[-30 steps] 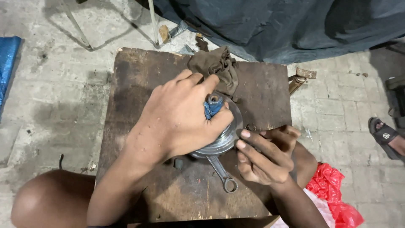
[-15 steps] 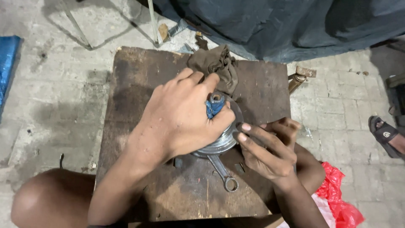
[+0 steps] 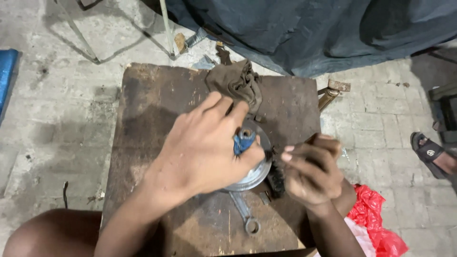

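Head view: left hand (image 3: 204, 152) clamps round metal part (image 3: 254, 173) with blue hub (image 3: 244, 139) at desk (image 3: 157, 109) centre. Right hand (image 3: 312, 173) closed on brush (image 3: 276, 178), bristles at rim. Risk: part slips under brushing; bristles scrape thumb; wrench (image 3: 245, 216) knocked off.

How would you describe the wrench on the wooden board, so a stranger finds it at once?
Start at the brown wooden board. Near its front edge, just below the round metal part under the left hand, lies the wrench. It alone is a flat grey bar ending in a ring.
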